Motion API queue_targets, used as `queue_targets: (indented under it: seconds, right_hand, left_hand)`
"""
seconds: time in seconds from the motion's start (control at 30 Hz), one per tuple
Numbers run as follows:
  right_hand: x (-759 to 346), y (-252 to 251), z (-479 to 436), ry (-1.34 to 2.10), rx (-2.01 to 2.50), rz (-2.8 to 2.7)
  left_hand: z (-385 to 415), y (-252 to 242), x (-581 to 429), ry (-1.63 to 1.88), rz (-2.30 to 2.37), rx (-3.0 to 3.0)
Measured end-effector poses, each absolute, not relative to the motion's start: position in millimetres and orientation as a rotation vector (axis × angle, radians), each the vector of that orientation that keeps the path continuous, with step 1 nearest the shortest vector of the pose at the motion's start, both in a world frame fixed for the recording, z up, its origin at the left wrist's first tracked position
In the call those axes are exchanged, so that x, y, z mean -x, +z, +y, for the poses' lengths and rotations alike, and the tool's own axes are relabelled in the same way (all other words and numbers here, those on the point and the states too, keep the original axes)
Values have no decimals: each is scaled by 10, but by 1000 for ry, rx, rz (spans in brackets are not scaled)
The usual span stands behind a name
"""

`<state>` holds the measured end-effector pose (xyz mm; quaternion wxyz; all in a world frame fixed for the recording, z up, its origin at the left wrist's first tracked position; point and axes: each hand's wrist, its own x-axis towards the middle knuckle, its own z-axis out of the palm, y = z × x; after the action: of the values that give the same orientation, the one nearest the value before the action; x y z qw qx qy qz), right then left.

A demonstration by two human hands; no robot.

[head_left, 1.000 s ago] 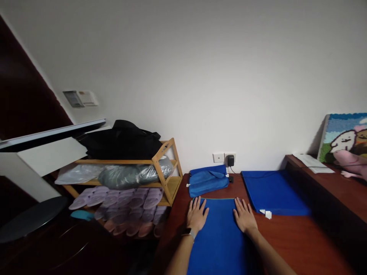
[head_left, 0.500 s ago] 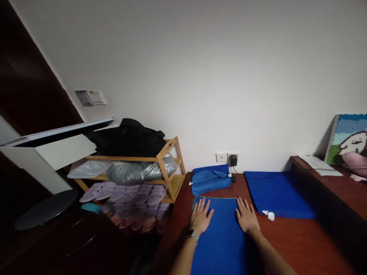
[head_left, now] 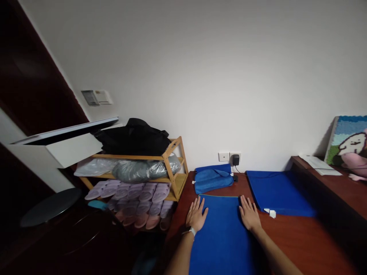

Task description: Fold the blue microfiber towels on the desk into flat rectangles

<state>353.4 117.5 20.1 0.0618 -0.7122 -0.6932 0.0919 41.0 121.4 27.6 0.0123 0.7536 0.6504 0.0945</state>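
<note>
A blue towel (head_left: 222,229) lies flat on the red-brown table (head_left: 301,240) in front of me. My left hand (head_left: 196,214) rests open on its left edge, fingers spread, with a watch on the wrist. Over on the towel's right edge, my right hand (head_left: 250,214) lies flat and open. A folded blue towel (head_left: 212,178) sits beyond them near the wall. A wider stack of blue towels (head_left: 279,193) lies to the right, with white tags at its front corner.
A wooden rack (head_left: 169,172) on the left holds purple slippers (head_left: 137,196), bagged grey bundles and a black bag (head_left: 134,137). A charger (head_left: 235,159) is plugged into the wall socket. A raised shelf (head_left: 329,183) at the right carries papers and a woolly picture (head_left: 349,139).
My left hand slid outward from the towel's surface to its left edge. The right hand stayed flat near the right edge. The view shifted slightly left.
</note>
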Motion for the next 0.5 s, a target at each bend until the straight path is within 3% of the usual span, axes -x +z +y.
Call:
queue_targets:
  seconds: [0.5]
  right_hand:
    - [-3323,260,804,322,2164,-2055]
  left_hand:
    - [1230,421,-498,263,2070,-2362]
